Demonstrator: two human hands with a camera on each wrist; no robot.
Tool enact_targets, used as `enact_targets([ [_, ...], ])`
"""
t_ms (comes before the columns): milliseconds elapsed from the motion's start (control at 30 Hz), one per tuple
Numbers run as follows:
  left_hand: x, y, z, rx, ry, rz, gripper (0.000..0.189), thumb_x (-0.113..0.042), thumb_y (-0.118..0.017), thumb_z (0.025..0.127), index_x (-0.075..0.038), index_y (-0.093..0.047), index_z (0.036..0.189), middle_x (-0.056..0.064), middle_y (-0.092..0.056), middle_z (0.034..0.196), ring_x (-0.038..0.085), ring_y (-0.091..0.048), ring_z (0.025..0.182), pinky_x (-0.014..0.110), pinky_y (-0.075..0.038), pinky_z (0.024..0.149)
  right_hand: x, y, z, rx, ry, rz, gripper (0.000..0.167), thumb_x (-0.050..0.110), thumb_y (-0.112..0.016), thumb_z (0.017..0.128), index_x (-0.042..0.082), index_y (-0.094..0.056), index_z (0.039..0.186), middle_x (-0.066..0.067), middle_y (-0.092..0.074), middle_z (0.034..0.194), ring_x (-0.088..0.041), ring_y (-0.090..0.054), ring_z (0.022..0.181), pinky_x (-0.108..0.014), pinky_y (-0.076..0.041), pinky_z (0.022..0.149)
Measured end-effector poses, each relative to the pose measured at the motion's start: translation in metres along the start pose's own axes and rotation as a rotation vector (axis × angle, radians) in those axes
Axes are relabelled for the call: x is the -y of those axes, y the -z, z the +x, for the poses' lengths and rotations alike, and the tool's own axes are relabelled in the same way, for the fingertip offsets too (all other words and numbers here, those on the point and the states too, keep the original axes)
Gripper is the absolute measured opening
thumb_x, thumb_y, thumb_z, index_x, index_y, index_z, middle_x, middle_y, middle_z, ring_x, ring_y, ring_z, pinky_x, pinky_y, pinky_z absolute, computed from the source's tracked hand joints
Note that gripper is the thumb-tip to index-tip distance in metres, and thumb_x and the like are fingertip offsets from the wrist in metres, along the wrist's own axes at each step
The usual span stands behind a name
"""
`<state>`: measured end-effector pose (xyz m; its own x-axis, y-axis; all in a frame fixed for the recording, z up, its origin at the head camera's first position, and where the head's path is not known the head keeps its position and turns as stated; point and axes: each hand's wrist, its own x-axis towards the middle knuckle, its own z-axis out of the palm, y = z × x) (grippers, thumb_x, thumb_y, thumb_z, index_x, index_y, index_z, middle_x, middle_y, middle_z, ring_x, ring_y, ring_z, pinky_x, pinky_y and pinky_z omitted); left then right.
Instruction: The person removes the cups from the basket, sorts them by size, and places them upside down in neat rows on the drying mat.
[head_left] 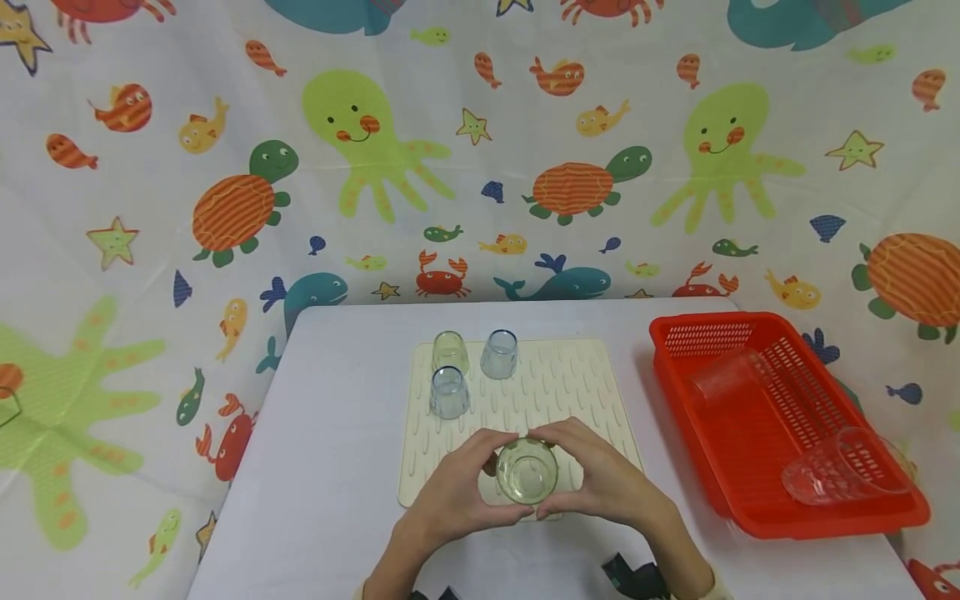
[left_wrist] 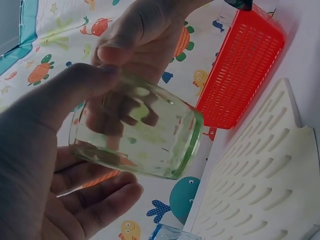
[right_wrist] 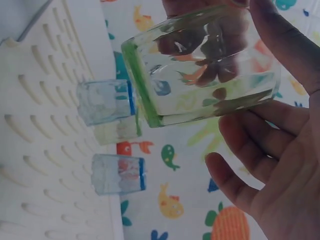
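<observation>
Both hands hold one pale green glass tumbler [head_left: 527,472] above the front of a cream ridged drying mat [head_left: 555,383]. My left hand [head_left: 463,492] grips it from the left, thumb on the near side and fingers on the far side. From the right my right hand [head_left: 603,479] grips it in the same way. In the left wrist view the tumbler [left_wrist: 137,130] is tilted, its thick green base towards the right. At the mat's back left stand a green glass [head_left: 450,342], a blue glass [head_left: 449,398] in front of it and another blue glass [head_left: 499,354].
A red plastic basket [head_left: 693,450] stands on the right of the white table [head_left: 337,433]. Inside it lie two clear glasses, one at the back [head_left: 731,375] and a larger one [head_left: 832,473] at the front right. A curtain [head_left: 480,167] with sea animals hangs behind.
</observation>
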<state>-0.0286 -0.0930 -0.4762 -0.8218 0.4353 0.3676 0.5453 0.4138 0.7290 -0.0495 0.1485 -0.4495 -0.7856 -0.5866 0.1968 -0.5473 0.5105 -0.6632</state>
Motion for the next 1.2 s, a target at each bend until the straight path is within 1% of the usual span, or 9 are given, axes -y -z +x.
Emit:
enact_targets([
  [133,-0.001,-0.003,-0.001,-0.045,0.007,-0.028,0.079,-0.033,-0.092,0.069,-0.013,-0.056,0.136,-0.002,-0.063,0.123,0.003,-0.061,0.094,0.02,-0.061,0.077,-0.003,0.0,-0.001,-0.025,0.047,0.013,0.085,0.053,-0.089,0.065,0.025,-0.056,0.138,0.012,-0.062,0.128,-0.007,-0.058,0.113,-0.038,-0.061,0.093],
  [267,0.001,-0.004,-0.003,-0.108,-0.02,-0.067,0.079,-0.032,-0.092,0.07,-0.014,-0.054,0.137,-0.001,-0.063,0.123,0.009,-0.064,0.097,0.018,-0.061,0.08,-0.007,0.0,-0.001,-0.044,0.087,0.003,0.084,0.046,-0.091,0.067,0.023,-0.056,0.139,0.011,-0.062,0.128,-0.009,-0.058,0.114,-0.035,-0.06,0.094],
  [467,0.003,-0.003,-0.003,-0.19,-0.076,-0.114,0.08,-0.025,-0.093,0.069,-0.011,-0.053,0.137,0.001,-0.063,0.119,0.013,-0.068,0.091,0.022,-0.063,0.078,-0.01,-0.002,-0.001,-0.045,0.058,0.01,0.077,0.043,-0.09,0.071,0.027,-0.056,0.138,0.012,-0.063,0.128,-0.008,-0.057,0.118,-0.037,-0.059,0.098],
  [567,0.0,-0.001,-0.002,-0.209,-0.107,-0.139,0.082,-0.019,-0.093,0.066,-0.005,-0.053,0.136,0.006,-0.064,0.118,0.017,-0.069,0.088,0.024,-0.064,0.075,-0.011,-0.003,0.0,-0.043,0.039,0.032,0.076,0.039,-0.091,0.071,0.03,-0.056,0.137,0.011,-0.064,0.128,-0.008,-0.057,0.119,-0.039,-0.059,0.098],
  [700,-0.009,0.002,0.001,-0.209,-0.122,-0.181,0.082,-0.009,-0.093,0.063,0.004,-0.053,0.133,0.013,-0.063,0.118,0.026,-0.07,0.087,0.027,-0.065,0.073,-0.014,-0.006,0.0,-0.043,0.023,0.062,0.073,0.044,-0.089,0.072,0.031,-0.057,0.136,0.01,-0.064,0.128,-0.008,-0.058,0.118,-0.043,-0.06,0.097],
  [800,-0.013,0.004,0.002,-0.202,-0.117,-0.208,0.081,-0.004,-0.092,0.063,0.007,-0.052,0.132,0.016,-0.062,0.118,0.026,-0.071,0.088,0.03,-0.066,0.073,-0.017,-0.008,0.0,-0.043,0.014,0.085,0.07,0.049,-0.087,0.073,0.032,-0.057,0.135,0.013,-0.063,0.127,-0.007,-0.058,0.115,-0.041,-0.06,0.096],
  [867,-0.012,0.004,0.002,-0.197,-0.112,-0.209,0.081,-0.005,-0.092,0.064,0.006,-0.052,0.133,0.015,-0.062,0.119,0.023,-0.071,0.091,0.03,-0.066,0.075,-0.019,-0.008,0.0,-0.047,0.011,0.103,0.069,0.047,-0.087,0.073,0.032,-0.058,0.134,0.014,-0.063,0.126,-0.007,-0.059,0.112,-0.038,-0.06,0.094],
  [1000,-0.005,0.002,-0.002,-0.184,-0.084,-0.19,0.082,-0.014,-0.093,0.067,-0.001,-0.051,0.137,0.01,-0.062,0.122,0.017,-0.071,0.095,0.029,-0.066,0.078,-0.022,-0.01,-0.001,-0.062,0.025,0.137,0.069,0.034,-0.092,0.071,0.029,-0.059,0.132,0.012,-0.065,0.125,-0.007,-0.059,0.107,-0.033,-0.059,0.091],
  [1200,0.007,0.001,-0.007,-0.16,-0.067,-0.193,0.08,-0.02,-0.091,0.072,-0.007,-0.05,0.139,0.011,-0.061,0.125,0.022,-0.07,0.097,0.032,-0.065,0.082,-0.027,-0.009,-0.002,-0.092,0.065,0.167,0.069,0.025,-0.093,0.071,0.024,-0.059,0.131,0.006,-0.066,0.123,-0.009,-0.06,0.107,-0.028,-0.056,0.091],
])
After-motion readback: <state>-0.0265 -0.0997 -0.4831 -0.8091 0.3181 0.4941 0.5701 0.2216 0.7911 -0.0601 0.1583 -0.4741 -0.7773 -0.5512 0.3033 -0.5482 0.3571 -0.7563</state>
